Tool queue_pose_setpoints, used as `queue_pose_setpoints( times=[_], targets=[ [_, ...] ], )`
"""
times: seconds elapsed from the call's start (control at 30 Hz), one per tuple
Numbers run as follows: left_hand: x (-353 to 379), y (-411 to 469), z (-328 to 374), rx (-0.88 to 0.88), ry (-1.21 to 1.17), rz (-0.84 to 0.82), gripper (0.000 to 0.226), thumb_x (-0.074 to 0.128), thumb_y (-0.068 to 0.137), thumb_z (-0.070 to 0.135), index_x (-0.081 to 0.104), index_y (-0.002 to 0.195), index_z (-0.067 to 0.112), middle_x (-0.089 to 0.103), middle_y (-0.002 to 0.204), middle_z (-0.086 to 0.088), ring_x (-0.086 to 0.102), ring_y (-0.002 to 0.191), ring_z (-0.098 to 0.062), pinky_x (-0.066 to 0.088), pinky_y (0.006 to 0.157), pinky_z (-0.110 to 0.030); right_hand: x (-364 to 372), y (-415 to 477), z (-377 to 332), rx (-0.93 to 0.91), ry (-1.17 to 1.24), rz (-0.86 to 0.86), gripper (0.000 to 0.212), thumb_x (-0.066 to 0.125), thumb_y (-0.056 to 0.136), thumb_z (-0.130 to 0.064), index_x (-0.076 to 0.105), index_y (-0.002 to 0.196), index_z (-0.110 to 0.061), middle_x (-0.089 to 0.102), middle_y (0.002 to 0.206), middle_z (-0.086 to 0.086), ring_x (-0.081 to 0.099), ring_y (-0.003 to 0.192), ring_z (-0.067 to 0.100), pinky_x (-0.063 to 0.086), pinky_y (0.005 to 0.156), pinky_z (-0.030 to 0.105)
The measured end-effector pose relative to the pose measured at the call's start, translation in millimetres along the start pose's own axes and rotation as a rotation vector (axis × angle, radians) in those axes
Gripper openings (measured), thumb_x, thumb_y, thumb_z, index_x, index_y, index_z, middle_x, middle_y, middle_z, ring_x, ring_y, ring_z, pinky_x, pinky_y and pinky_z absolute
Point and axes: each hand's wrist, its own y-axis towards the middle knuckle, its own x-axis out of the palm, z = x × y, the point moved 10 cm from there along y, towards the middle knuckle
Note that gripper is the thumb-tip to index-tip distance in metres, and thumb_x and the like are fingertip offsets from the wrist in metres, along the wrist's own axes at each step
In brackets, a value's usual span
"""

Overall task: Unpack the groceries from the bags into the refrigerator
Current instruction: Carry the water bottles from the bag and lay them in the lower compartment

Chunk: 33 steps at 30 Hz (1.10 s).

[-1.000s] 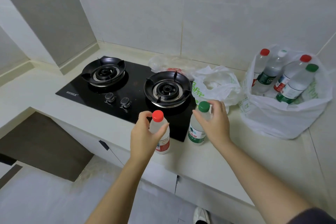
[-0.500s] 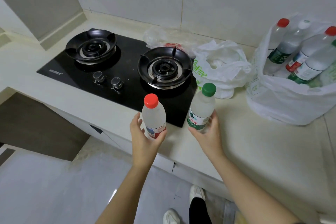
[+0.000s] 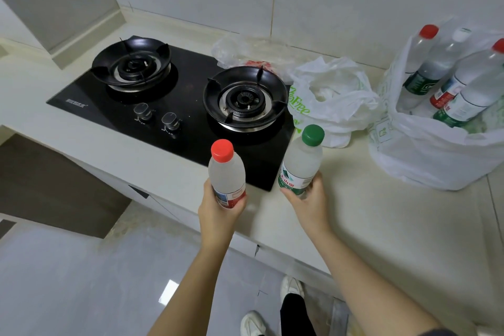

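My left hand grips a clear bottle with a red cap by its lower part, lifted off the counter near its front edge. My right hand grips a clear bottle with a green cap by its base, tilted a little to the right. A large white plastic bag at the right holds several more bottles with red, green and white caps. A smaller white bag with green print slumps between it and the stove. No refrigerator is in view.
A black two-burner gas stove is set into the pale countertop, with a crumpled clear bag with something red in it behind its right burner. Tiled walls stand behind. Grey floor and my white shoes lie below.
Both hands closed on the bottles standing on the counter, lifted them and drew them toward me. The view shifted back from the counter.
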Motion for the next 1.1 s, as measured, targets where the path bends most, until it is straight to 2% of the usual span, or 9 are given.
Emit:
queue_pose_setpoints(
  times=[0.17, 0.3, 0.37, 0.47, 0.57, 0.7, 0.9, 1.0, 1.1],
  targets=[
    [-7.0, -4.0, 10.8, -0.013, -0.058, -0.02, 0.057, 0.084, 0.073, 0.019, 0.052, 0.119, 0.028, 0.066, 0.108, 0.005, 0.064, 0.096, -0.015, 0.047, 0.067, -0.002, -3.4, -12.0, -21.6, -0.009, 0.031, 0.026, 0.058, 0.084, 0.069, -0.002, 0.054, 0.104, -0.037, 0.069, 0.1, -0.024, 0.068, 0.098, 0.006, 0.055, 0.091, 0.04],
    [-25.9, -10.3, 49.8, 0.025, -0.119, 0.009, 0.049, 0.083, 0.073, 0.015, 0.053, 0.111, 0.026, 0.064, 0.094, 0.009, 0.06, 0.078, 0.008, 0.043, 0.061, -0.002, -3.6, -22.8, -73.6, -0.072, 0.048, 0.005, 0.057, 0.086, 0.068, -0.006, 0.055, 0.104, -0.038, 0.07, 0.099, -0.025, 0.068, 0.097, 0.003, 0.055, 0.089, 0.031],
    [-40.9, -11.6, 83.9, 0.067, -0.158, 0.027, 0.047, 0.083, 0.073, 0.016, 0.051, 0.104, 0.03, 0.062, 0.089, 0.013, 0.057, 0.072, 0.013, 0.042, 0.059, -0.003, -1.9, -26.5, -112.9, -0.123, 0.074, -0.017, 0.059, 0.085, 0.068, -0.005, 0.055, 0.105, -0.039, 0.069, 0.1, -0.025, 0.066, 0.098, -0.001, 0.053, 0.086, 0.024],
    [-69.4, -16.3, 135.2, 0.154, -0.225, 0.065, 0.048, 0.083, 0.073, 0.018, 0.049, 0.099, 0.039, 0.064, 0.09, 0.019, 0.06, 0.079, 0.012, 0.045, 0.062, -0.004, -1.6, -38.4, -172.0, -0.213, 0.11, -0.028, 0.058, 0.083, 0.071, -0.003, 0.055, 0.105, -0.042, 0.067, 0.098, -0.026, 0.063, 0.094, -0.009, 0.051, 0.078, 0.014],
    [-101.9, -29.9, 176.8, 0.23, -0.266, 0.104, 0.05, 0.084, 0.072, 0.018, 0.049, 0.097, 0.043, 0.064, 0.088, 0.026, 0.061, 0.082, 0.012, 0.048, 0.066, -0.007, -5.3, -56.0, -218.1, -0.273, 0.168, -0.037, 0.056, 0.081, 0.074, 0.0, 0.056, 0.105, -0.039, 0.066, 0.097, -0.027, 0.062, 0.091, -0.013, 0.049, 0.075, 0.008],
    [-133.5, -46.3, 204.4, 0.283, -0.293, 0.108, 0.05, 0.083, 0.072, 0.018, 0.05, 0.096, 0.047, 0.065, 0.088, 0.028, 0.061, 0.083, 0.013, 0.049, 0.067, -0.009, -9.2, -72.0, -258.6, -0.342, 0.166, -0.049, 0.057, 0.082, 0.073, -0.007, 0.055, 0.109, -0.042, 0.065, 0.104, -0.026, 0.061, 0.092, -0.014, 0.044, 0.072, 0.003],
    [-166.0, -62.7, 213.1, 0.284, -0.386, 0.141, 0.053, 0.08, 0.074, 0.014, 0.052, 0.112, 0.039, 0.065, 0.099, 0.021, 0.063, 0.088, 0.006, 0.048, 0.073, -0.015, -5.1, -86.0, -293.0, -0.404, 0.169, -0.086, 0.056, 0.083, 0.073, -0.008, 0.057, 0.111, -0.041, 0.066, 0.107, -0.022, 0.061, 0.096, -0.011, 0.046, 0.076, 0.004],
    [-187.7, -68.6, 220.9, 0.306, -0.389, 0.177, 0.05, 0.08, 0.075, 0.014, 0.051, 0.107, 0.041, 0.063, 0.1, 0.02, 0.062, 0.09, 0.004, 0.046, 0.07, -0.012, 10.6, -90.7, -299.3, -0.412, 0.175, -0.132, 0.055, 0.083, 0.073, -0.009, 0.059, 0.115, -0.033, 0.067, 0.109, -0.019, 0.062, 0.096, -0.009, 0.046, 0.076, 0.005],
    [-218.1, -75.7, 223.3, 0.33, -0.35, 0.253, 0.048, 0.082, 0.073, 0.017, 0.053, 0.103, 0.041, 0.065, 0.098, 0.02, 0.063, 0.088, 0.006, 0.046, 0.07, -0.011, 37.6, -97.2, -308.2, -0.434, 0.171, -0.205, 0.054, 0.084, 0.071, -0.011, 0.06, 0.113, -0.037, 0.069, 0.109, -0.017, 0.063, 0.097, -0.005, 0.048, 0.077, 0.009]
  ],
)
